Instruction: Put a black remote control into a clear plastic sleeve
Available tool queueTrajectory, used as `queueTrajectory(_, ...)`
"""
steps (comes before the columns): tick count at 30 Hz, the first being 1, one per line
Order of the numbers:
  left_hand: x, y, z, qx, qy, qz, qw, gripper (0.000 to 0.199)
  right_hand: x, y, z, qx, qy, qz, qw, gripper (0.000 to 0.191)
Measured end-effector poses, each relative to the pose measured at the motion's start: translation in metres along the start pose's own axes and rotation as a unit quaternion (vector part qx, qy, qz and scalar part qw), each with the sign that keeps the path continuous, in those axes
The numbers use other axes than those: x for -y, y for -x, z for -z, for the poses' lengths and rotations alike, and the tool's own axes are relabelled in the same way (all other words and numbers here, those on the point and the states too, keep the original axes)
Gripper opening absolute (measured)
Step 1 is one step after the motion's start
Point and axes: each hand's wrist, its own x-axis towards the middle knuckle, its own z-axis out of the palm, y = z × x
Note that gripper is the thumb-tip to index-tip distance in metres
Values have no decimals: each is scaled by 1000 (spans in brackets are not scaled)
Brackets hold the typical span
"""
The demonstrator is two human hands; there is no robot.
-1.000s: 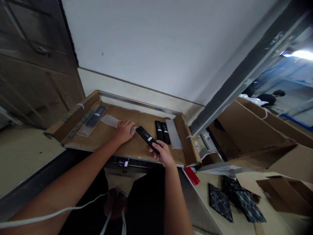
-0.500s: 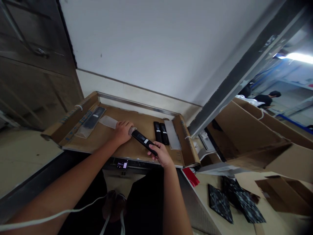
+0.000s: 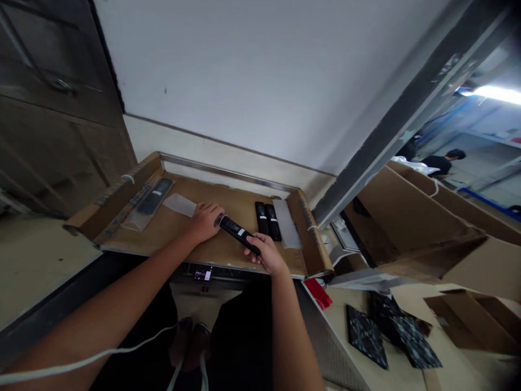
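- My right hand point(image 3: 264, 252) is closed around the black remote point(image 3: 236, 229).
- My left hand point(image 3: 205, 221), fingers curled, seemingly grips the translucent sleeve point(image 3: 179, 204) by the remote's far end.

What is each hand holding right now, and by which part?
The right hand holds the black remote control by its near end. The left hand holds the translucent sleeve by its open end, at the remote's far tip.

R hand point(image 3: 264, 252) grips lower end of blk remote point(image 3: 239, 232); L hand point(image 3: 207, 220) at its upper end, w/ sleeve point(image 3: 179, 204) beside. Two remotes point(image 3: 267, 221) side by side on cardboard point(image 3: 240, 199), R of held unit.
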Motion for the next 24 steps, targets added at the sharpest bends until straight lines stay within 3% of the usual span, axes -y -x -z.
queueTrajectory(11,-3,0,3,14,14,-22,1000,16,5,-4,-10,2,16,-10,1000,37)
queueTrajectory(24,-11,3,7,39,60,-56,996,28,3,-9,-24,-50,16,34,998,43)
